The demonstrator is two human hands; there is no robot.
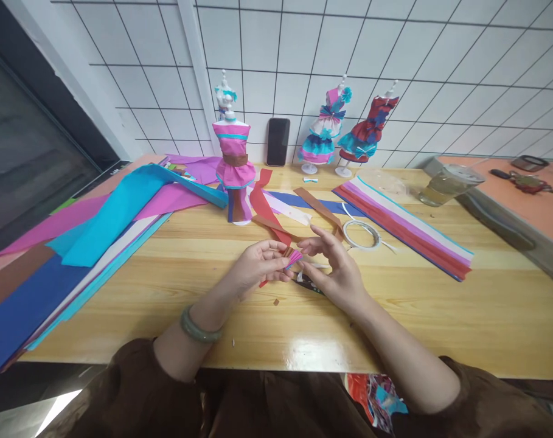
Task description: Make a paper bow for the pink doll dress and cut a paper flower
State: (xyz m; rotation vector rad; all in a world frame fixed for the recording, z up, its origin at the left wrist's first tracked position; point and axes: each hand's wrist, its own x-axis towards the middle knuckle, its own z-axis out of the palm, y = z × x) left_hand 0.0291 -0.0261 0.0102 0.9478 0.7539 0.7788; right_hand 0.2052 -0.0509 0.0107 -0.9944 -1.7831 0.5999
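Note:
Above the table's near half, my left hand (262, 267) pinches a small pleated piece of pink crepe paper (294, 258) with a blue edge. My right hand (333, 264) is just to its right, fingers spread and curved, with thumb and fingertips close to the paper; whether they touch it I cannot tell. Beneath the hands lies a dark tool (309, 282), mostly hidden, possibly scissors. Beyond them are a red paper strip (267, 207), brown strips (319, 210) and a roll of white tape (362, 234). A mini dress form in a pink paper dress (234, 155) stands further back.
Long crepe sheets (121, 207) cover the left side, and a layered paper stack (404, 228) lies at right. Two dressed forms (322, 131) and a phone (278, 142) stand by the tiled wall. A cup of liquid (449, 184) sits near the right edge.

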